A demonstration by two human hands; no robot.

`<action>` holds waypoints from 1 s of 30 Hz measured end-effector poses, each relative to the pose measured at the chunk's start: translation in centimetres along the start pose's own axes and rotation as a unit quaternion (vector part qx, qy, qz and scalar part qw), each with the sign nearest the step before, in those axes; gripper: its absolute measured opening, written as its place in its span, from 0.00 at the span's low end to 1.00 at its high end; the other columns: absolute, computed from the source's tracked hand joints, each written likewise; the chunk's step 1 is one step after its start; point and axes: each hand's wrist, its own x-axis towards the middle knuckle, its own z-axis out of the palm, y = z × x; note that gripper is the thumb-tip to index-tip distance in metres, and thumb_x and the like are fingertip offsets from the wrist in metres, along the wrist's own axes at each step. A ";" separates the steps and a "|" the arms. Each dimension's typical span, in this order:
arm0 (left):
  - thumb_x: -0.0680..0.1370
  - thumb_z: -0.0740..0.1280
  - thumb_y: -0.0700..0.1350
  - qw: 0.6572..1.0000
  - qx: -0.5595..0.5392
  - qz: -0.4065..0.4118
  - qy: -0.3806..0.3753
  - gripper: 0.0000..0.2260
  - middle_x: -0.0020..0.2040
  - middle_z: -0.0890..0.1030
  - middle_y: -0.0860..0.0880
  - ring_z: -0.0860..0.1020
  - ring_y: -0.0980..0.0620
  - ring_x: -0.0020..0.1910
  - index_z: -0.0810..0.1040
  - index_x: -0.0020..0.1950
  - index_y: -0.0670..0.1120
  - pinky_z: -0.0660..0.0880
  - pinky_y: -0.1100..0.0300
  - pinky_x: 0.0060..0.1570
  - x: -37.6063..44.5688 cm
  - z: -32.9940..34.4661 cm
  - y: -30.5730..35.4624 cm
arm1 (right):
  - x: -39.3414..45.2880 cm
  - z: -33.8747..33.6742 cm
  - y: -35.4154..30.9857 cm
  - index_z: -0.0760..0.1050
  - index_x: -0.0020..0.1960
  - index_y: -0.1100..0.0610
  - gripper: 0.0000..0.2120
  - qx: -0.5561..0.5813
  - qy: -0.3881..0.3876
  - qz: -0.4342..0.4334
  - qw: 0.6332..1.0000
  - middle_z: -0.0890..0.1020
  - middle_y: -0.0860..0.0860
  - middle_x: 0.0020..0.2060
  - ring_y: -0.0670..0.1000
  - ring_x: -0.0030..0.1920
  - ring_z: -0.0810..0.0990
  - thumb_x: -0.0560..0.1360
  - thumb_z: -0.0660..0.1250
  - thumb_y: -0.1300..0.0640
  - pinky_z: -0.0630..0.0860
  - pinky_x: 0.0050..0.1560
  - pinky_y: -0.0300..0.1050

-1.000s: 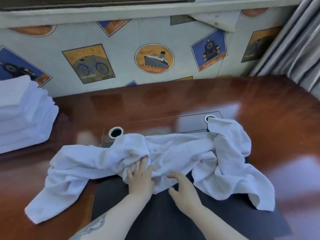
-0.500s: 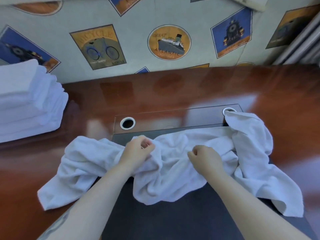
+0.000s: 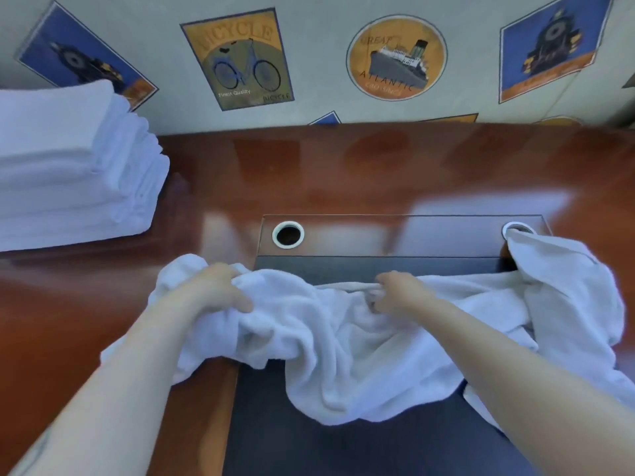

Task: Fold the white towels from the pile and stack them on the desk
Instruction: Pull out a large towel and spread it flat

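Now both hands hold one crumpled white towel point(image 3: 343, 345) that lies across the front part of the desk point(image 3: 378, 173). The towel is of soft terry cloth with a fine looped surface, and it makes many deep, rounded folds. The left hand point(image 3: 213, 290) grips a thick bunch of the cloth near the towel's left end; its fingers are curled over the bunch and the thumb lies along the front. The right hand point(image 3: 400, 292) pinches a gathered ridge of the cloth near the middle of the far edge, with the fingers bent tight. Between the two hands the towel sags in a loose, wavy sheet over a dark matte pad point(image 3: 343, 448). The right part of the towel rises in a bulky fold and covers part of the right grommet point(image 3: 517, 228).

The desk is of glossy reddish-brown wood and it reflects the light in pale patches. A flat rectangular panel point(image 3: 402, 235) sits in it, with a round, white-rimmed cable hole point(image 3: 288, 234) at its left end. At the far left stands a stack of folded towels point(image 3: 68, 166), white and thick, with rounded edges in neat layers. Behind the desk the wall point(image 3: 326, 15) is grey with printed posters of a bicycle, a ship and a locomotive.
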 end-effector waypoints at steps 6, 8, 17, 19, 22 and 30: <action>0.72 0.73 0.38 0.983 0.078 0.028 0.163 0.04 0.41 0.80 0.41 0.77 0.44 0.40 0.80 0.39 0.43 0.71 0.58 0.37 2.0 -8.1 4.0 | 2.6 -12.1 0.7 0.77 0.45 0.61 0.09 -0.011 -0.060 0.108 0.992 0.73 0.57 0.33 0.54 0.32 0.70 0.71 0.73 0.57 0.65 0.32 0.41; 0.73 0.70 0.36 0.948 0.059 0.071 0.305 0.04 0.49 0.82 0.40 0.79 0.40 0.48 0.82 0.46 0.43 0.74 0.53 0.44 3.6 -10.5 6.1 | 3.5 -15.7 0.8 0.79 0.49 0.65 0.09 0.031 0.143 0.104 0.984 0.81 0.61 0.41 0.58 0.39 0.79 0.73 0.69 0.60 0.72 0.39 0.43; 0.71 0.70 0.36 0.850 -0.110 0.260 0.445 0.24 0.66 0.70 0.41 0.69 0.42 0.65 0.71 0.67 0.41 0.67 0.56 0.62 5.1 -3.3 8.3 | -0.2 -5.9 -2.3 0.71 0.65 0.58 0.24 0.251 0.339 -0.140 0.896 0.73 0.53 0.65 0.56 0.61 0.75 0.70 0.68 0.65 0.69 0.60 0.44; 0.70 0.70 0.36 0.891 -0.101 0.222 0.384 0.21 0.64 0.72 0.42 0.70 0.41 0.64 0.75 0.63 0.42 0.68 0.52 0.62 4.8 2.6 6.0 | -1.8 0.0 -2.8 0.75 0.64 0.53 0.19 0.219 0.232 -0.171 0.932 0.74 0.50 0.67 0.53 0.66 0.73 0.73 0.70 0.60 0.65 0.64 0.38; 0.73 0.72 0.45 0.939 -0.037 0.184 0.287 0.22 0.70 0.70 0.44 0.68 0.42 0.69 0.75 0.67 0.45 0.64 0.53 0.66 3.9 10.6 2.2 | -2.7 6.3 -2.9 0.66 0.73 0.45 0.29 0.062 0.086 -0.198 0.975 0.53 0.47 0.79 0.48 0.78 0.49 0.74 0.69 0.45 0.48 0.77 0.47; 0.78 0.68 0.48 0.918 0.062 0.196 0.339 0.05 0.53 0.81 0.52 0.77 0.48 0.58 0.81 0.53 0.50 0.66 0.56 0.65 0.7 15.4 0.8 | -5.2 5.0 -2.5 0.67 0.48 0.55 0.02 -0.030 0.070 -0.155 0.985 0.72 0.45 0.55 0.49 0.56 0.71 0.80 0.58 0.59 0.70 0.53 0.42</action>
